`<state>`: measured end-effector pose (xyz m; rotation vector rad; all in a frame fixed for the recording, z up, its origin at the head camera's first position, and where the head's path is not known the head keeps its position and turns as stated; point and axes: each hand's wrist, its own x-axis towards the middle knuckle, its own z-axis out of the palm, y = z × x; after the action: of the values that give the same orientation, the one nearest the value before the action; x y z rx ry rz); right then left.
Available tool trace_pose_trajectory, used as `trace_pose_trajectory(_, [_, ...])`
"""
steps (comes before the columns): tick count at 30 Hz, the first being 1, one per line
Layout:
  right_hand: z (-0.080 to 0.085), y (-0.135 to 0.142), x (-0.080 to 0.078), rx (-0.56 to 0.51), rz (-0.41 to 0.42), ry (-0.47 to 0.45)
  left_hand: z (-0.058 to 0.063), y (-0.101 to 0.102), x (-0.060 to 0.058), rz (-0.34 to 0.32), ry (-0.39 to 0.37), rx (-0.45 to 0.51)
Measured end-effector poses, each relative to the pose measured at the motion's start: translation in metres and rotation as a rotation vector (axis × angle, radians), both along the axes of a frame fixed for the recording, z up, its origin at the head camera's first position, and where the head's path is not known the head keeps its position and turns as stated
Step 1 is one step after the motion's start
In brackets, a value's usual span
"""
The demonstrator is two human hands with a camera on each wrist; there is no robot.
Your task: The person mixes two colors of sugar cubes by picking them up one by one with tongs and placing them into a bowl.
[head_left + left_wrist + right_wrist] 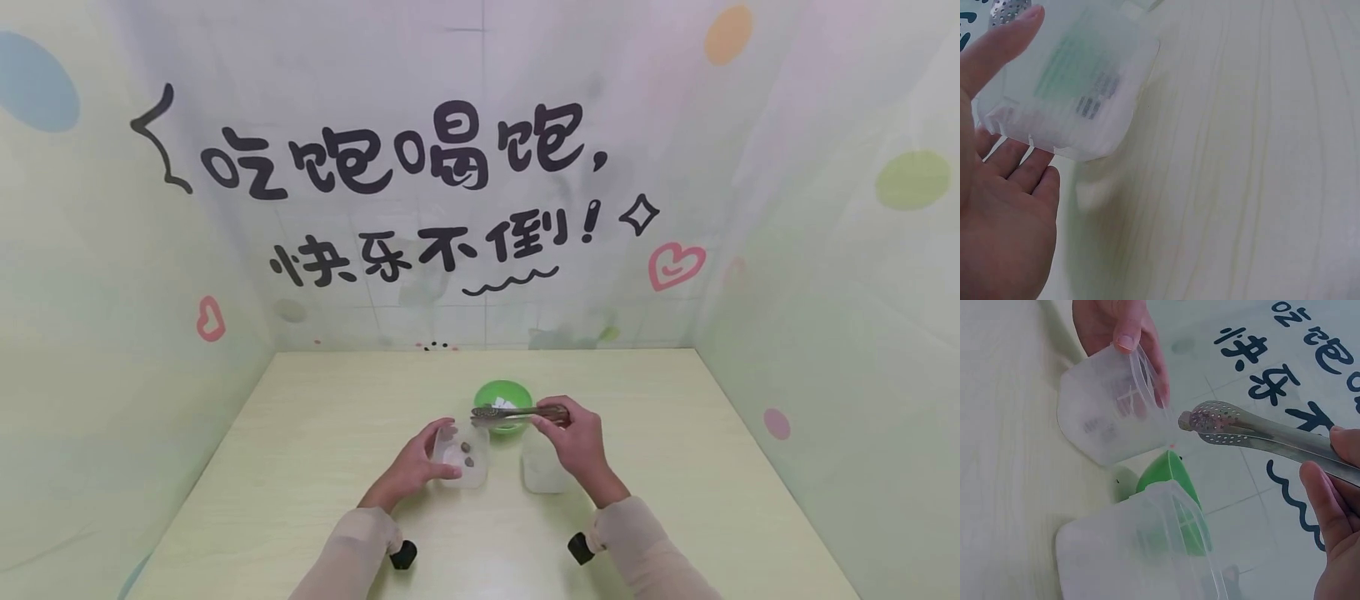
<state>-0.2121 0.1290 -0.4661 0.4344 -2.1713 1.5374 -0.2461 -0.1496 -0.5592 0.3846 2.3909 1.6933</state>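
Observation:
My left hand grips a clear plastic container at its left side, thumb in front and fingers behind. Two small brownish pieces show in that container. In my right hand is a pair of metal tongs with perforated tips. The tips pinch a small brownish lump near the container's open rim. In the right wrist view, the container leans with its mouth toward the tongs. Behind it, a green bowl holds white pieces, partly hidden by the tongs.
A second clear plastic container stands on the pale wood-grain table, below my right hand and right of the held one. A printed wall sheet closes off the back, with more sheeting on both sides.

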Motion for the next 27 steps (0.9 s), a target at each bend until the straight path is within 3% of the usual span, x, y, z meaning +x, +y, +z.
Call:
trace_pose_trajectory(3, [0.011,0.002,0.007,0.013,-0.011,0.021,0.000,0.000,0.000,0.000,0.002,0.003])
trace_pose_trajectory(20, [0.013,0.016,0.007,-0.034,-0.106,0.019,0.002,0.001,0.001,0.011,-0.007,-0.008])
trace_pose_trajectory(23, [0.011,0.016,0.005,-0.048,-0.107,0.011,0.002,0.001,0.000,0.012,-0.007,-0.011])
trace_pose_trajectory(27, [-0.006,0.020,-0.006,-0.063,-0.133,-0.011,0.001,0.001,0.000,0.002,0.003,-0.007])
